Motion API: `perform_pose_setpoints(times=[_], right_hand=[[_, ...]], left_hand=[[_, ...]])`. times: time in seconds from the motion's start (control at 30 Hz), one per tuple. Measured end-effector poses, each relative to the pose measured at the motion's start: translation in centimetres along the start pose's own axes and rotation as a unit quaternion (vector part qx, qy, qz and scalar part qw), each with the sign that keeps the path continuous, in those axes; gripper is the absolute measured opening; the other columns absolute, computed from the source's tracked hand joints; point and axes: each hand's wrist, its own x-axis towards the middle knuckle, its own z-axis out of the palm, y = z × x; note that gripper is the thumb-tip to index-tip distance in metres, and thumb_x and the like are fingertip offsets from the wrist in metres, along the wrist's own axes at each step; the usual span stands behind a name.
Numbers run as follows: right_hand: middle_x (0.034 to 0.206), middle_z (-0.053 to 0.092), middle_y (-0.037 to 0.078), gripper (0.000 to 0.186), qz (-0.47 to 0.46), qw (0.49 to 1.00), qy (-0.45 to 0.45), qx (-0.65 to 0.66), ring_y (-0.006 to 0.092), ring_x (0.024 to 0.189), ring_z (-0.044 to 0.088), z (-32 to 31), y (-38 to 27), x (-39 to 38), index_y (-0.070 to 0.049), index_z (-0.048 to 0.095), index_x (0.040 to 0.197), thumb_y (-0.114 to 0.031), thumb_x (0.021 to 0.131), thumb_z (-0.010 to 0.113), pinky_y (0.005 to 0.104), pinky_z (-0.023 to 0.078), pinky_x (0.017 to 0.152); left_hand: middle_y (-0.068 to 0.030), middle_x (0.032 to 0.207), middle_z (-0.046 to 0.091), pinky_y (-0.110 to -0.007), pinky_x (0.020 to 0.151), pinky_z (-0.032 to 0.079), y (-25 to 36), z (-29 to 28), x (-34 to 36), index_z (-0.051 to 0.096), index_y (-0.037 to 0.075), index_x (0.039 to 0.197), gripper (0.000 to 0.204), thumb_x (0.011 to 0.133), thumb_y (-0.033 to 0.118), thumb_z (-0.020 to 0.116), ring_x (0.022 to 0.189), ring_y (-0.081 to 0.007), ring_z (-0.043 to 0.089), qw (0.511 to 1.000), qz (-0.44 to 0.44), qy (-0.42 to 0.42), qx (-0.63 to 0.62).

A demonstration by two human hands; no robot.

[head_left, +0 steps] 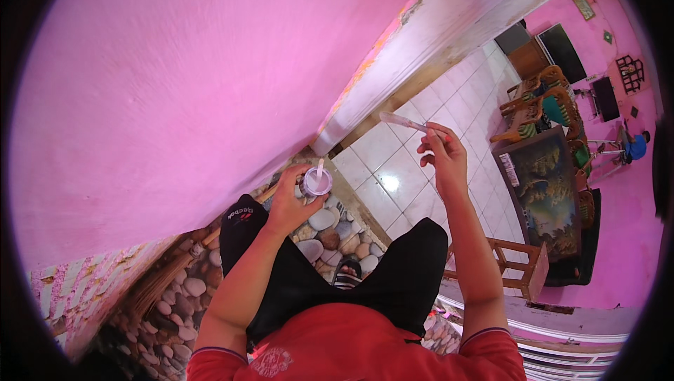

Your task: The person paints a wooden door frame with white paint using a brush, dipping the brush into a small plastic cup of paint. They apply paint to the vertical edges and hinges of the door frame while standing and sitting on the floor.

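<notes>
My left hand [286, 201] is closed around a small round cup [307, 189] at knee height, close to the wall. Inside the cup is pale lilac paint [321, 184], and a short flat stick [320, 168] leans in it, its top above the rim. Raised on the right, my right hand [444, 151] pinches a slim pale brush [404, 122] by its thin end. The wider end points left and away from me, above the tiled floor, touching nothing. Its bristles are too small to make out.
A pink wall [182, 79] rises close on my left, ending at a white door frame [421, 44]. Pebble-patterned flooring [330, 237] lies beneath me, white tiles [393, 170] beyond the threshold. On the right stand a wooden rack [509, 265], a large painted panel [544, 195] and chairs [554, 104].
</notes>
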Motion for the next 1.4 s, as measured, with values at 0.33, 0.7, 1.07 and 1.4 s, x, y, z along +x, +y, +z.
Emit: perform_pose_setpoints(times=[0.33,0.7,1.07,1.4], right_hand=[[0.092,0.063,0.011,0.017,-0.301,0.874,-0.093,-0.371,0.0207,0.072,0.066,0.4,-0.3,4.8,-0.005,0.070,0.105,0.000,0.089,0.067,0.0321,0.053,0.063],[0.102,0.062,0.019,0.022,-0.347,0.785,-0.038,-0.512,0.0394,0.080,0.067,0.3,-4.9,4.7,-0.001,0.058,0.115,-0.006,0.094,0.063,0.0483,0.056,0.070],[0.106,0.061,0.019,0.013,-0.305,0.804,-0.056,-0.508,0.0422,0.089,0.065,3.4,0.2,4.0,-0.005,0.060,0.104,-0.006,0.091,0.061,0.0505,0.055,0.075],[0.102,0.062,0.018,0.013,-0.402,0.755,0.061,-0.514,0.0392,0.089,0.066,2.3,-11.2,3.4,0.000,0.059,0.107,-0.004,0.094,0.061,0.0472,0.055,0.073]], left_hand=[[-0.0171,0.123,0.058,-0.041,0.100,0.051,0.3,-0.9,-0.4,0.052,0.003,0.131,0.071,0.072,0.014,0.090,0.113,-0.0313,0.061,1.000,-0.013,-0.011,0.002],[-0.0119,0.123,0.064,-0.036,0.093,0.050,0.0,-0.8,-0.5,0.054,0.004,0.132,0.072,0.072,0.014,0.091,0.108,-0.0228,0.063,1.000,-0.007,-0.007,0.019],[-0.0164,0.122,0.059,-0.041,0.097,0.052,-0.2,-0.9,-0.3,0.053,0.004,0.130,0.070,0.072,0.015,0.090,0.112,-0.0313,0.062,1.000,-0.010,-0.016,0.013],[-0.0121,0.122,0.064,-0.036,0.091,0.051,-1.1,-1.1,-0.5,0.054,0.005,0.133,0.072,0.072,0.013,0.091,0.108,-0.0236,0.064,1.000,0.012,0.001,0.017]])
